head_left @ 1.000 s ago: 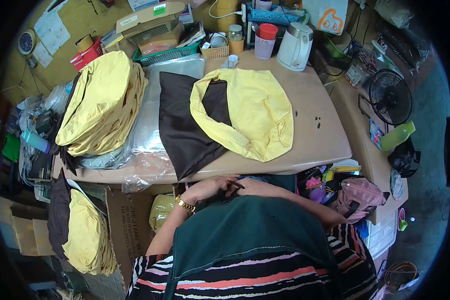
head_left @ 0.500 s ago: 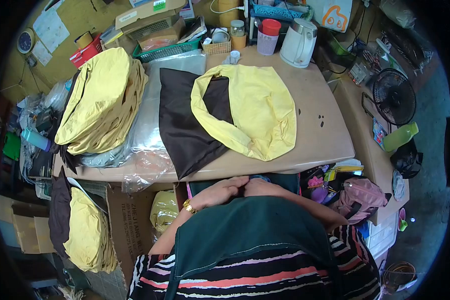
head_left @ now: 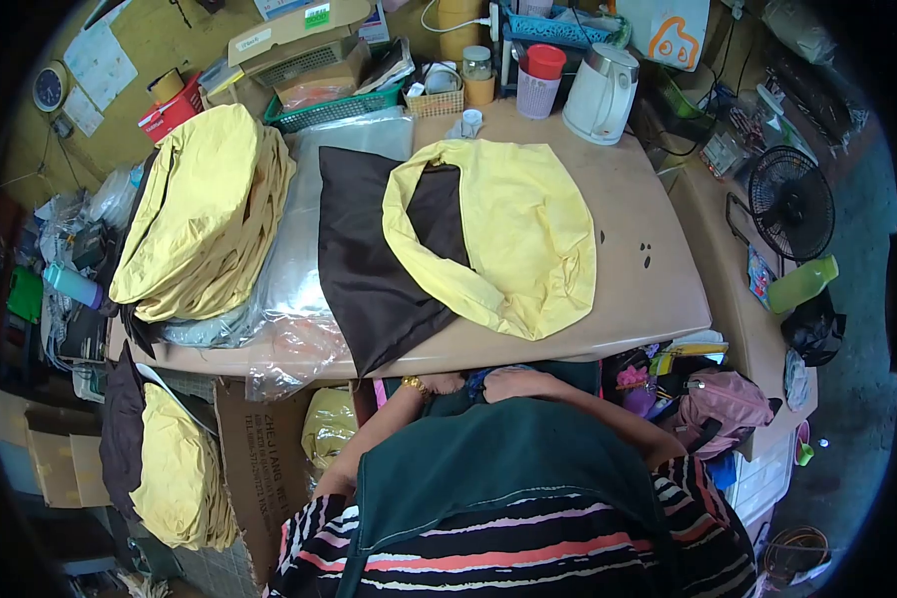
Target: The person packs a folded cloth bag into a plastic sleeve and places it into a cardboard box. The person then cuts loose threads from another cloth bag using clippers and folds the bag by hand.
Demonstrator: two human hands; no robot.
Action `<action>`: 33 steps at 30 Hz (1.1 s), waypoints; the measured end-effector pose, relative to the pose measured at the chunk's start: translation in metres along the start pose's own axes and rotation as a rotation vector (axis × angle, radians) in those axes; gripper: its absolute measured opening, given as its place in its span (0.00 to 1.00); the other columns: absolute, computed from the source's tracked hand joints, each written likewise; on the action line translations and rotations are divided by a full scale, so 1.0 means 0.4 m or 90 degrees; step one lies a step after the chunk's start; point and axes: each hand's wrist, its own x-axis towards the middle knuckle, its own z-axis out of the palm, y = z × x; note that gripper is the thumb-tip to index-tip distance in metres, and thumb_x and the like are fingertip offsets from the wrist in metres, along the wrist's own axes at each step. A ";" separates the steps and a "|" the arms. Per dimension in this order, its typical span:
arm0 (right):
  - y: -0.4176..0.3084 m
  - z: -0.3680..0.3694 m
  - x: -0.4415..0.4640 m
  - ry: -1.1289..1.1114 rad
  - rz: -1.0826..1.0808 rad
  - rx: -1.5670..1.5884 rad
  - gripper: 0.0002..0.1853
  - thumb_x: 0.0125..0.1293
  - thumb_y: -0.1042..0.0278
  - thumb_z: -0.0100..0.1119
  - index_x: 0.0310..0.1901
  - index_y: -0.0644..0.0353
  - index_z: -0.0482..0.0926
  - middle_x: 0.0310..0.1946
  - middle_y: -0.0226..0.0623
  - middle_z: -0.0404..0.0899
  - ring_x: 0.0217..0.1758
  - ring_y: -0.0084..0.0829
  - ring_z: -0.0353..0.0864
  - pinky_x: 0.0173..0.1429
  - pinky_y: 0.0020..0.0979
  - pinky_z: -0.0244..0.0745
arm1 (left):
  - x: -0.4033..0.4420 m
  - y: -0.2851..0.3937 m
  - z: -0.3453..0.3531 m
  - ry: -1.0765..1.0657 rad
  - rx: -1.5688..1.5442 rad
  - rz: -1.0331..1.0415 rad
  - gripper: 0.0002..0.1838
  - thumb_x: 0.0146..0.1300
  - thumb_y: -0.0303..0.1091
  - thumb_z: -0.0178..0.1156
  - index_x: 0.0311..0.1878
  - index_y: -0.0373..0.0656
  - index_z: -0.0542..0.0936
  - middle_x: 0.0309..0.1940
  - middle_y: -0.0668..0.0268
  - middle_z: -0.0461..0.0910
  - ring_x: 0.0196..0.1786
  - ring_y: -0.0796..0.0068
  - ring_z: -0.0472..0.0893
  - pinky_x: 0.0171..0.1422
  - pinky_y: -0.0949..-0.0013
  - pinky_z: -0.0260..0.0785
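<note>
My left hand, with a gold band at the wrist, is low at the table's front edge, over my lap. Beside it my right hand lies against a small blue patterned cloth. The fingers of both hands are mostly hidden, so their grip does not show. Beyond them on the table, a yellow fabric bag with a wide looped strap lies flat, partly over a dark brown fabric piece. Neither hand touches the bag.
A tall stack of yellow bags stands at left beside clear plastic sheets. More yellow pieces hang below. A white kettle, red cup and green basket line the back. A black fan stands right.
My left hand has drawn left, off my right hand, and dropped lower by the table edge. The blue patterned cloth shows more between them. The view has tilted slightly; the bag lies unchanged.
</note>
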 end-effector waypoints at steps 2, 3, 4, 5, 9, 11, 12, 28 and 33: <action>0.031 0.054 0.014 0.096 0.073 0.105 0.18 0.65 0.64 0.45 0.44 0.69 0.79 0.42 0.55 0.80 0.48 0.51 0.78 0.54 0.44 0.71 | 0.003 0.007 -0.002 0.004 0.006 0.007 0.21 0.63 0.28 0.44 0.58 0.31 0.74 0.53 0.47 0.78 0.57 0.58 0.76 0.62 0.63 0.65; 0.043 0.058 0.007 0.095 0.076 0.107 0.18 0.65 0.64 0.45 0.44 0.69 0.79 0.42 0.55 0.80 0.48 0.51 0.78 0.54 0.44 0.71 | 0.004 0.008 -0.001 0.007 0.007 0.010 0.21 0.64 0.29 0.44 0.58 0.31 0.74 0.53 0.47 0.78 0.57 0.58 0.77 0.62 0.63 0.65; 0.049 0.042 -0.011 0.074 0.082 0.145 0.19 0.66 0.63 0.44 0.49 0.67 0.77 0.46 0.54 0.78 0.52 0.50 0.77 0.58 0.43 0.69 | 0.005 0.010 -0.002 0.013 0.012 0.012 0.21 0.64 0.29 0.44 0.58 0.31 0.74 0.53 0.47 0.78 0.57 0.58 0.77 0.62 0.63 0.65; 0.052 0.028 -0.032 0.054 0.087 0.181 0.20 0.68 0.62 0.44 0.54 0.66 0.75 0.51 0.52 0.77 0.56 0.50 0.75 0.61 0.41 0.67 | 0.002 0.013 0.001 0.027 0.016 0.012 0.21 0.64 0.30 0.44 0.58 0.31 0.74 0.53 0.47 0.78 0.57 0.57 0.77 0.62 0.63 0.65; 0.047 0.021 -0.195 0.286 -0.328 0.408 0.21 0.72 0.65 0.41 0.62 0.66 0.69 0.66 0.47 0.65 0.70 0.41 0.63 0.72 0.36 0.57 | -0.010 0.035 0.002 0.054 0.011 0.025 0.21 0.66 0.32 0.45 0.58 0.31 0.74 0.54 0.47 0.77 0.56 0.57 0.77 0.61 0.63 0.66; -0.013 -0.099 -0.277 0.198 -0.214 0.299 0.21 0.71 0.67 0.45 0.63 0.66 0.68 0.65 0.48 0.65 0.70 0.41 0.63 0.73 0.35 0.55 | -0.038 0.057 -0.018 0.026 -0.028 0.039 0.20 0.67 0.32 0.46 0.58 0.31 0.74 0.54 0.47 0.77 0.56 0.57 0.77 0.61 0.63 0.66; -0.032 -0.152 -0.336 0.214 -0.229 0.333 0.22 0.72 0.68 0.45 0.64 0.67 0.67 0.66 0.49 0.65 0.71 0.41 0.62 0.73 0.34 0.54 | -0.066 0.078 -0.046 -0.010 -0.069 0.054 0.20 0.67 0.33 0.46 0.58 0.31 0.74 0.54 0.47 0.77 0.56 0.57 0.77 0.61 0.63 0.66; -0.101 -0.276 -0.327 0.637 -0.229 1.032 0.20 0.72 0.59 0.51 0.53 0.68 0.75 0.32 0.31 0.76 0.26 0.17 0.67 0.29 0.19 0.62 | -0.280 0.389 -0.394 0.401 -0.679 0.263 0.16 0.60 0.23 0.64 0.51 0.35 0.74 0.40 0.69 0.79 0.43 0.86 0.77 0.46 0.80 0.71; -0.137 -0.307 -0.364 0.702 -0.174 1.033 0.19 0.71 0.55 0.52 0.44 0.67 0.79 0.21 0.28 0.73 0.16 0.15 0.62 0.21 0.18 0.54 | -0.313 0.404 -0.421 0.211 -0.959 0.358 0.16 0.57 0.25 0.66 0.48 0.37 0.74 0.40 0.69 0.78 0.40 0.85 0.78 0.45 0.80 0.71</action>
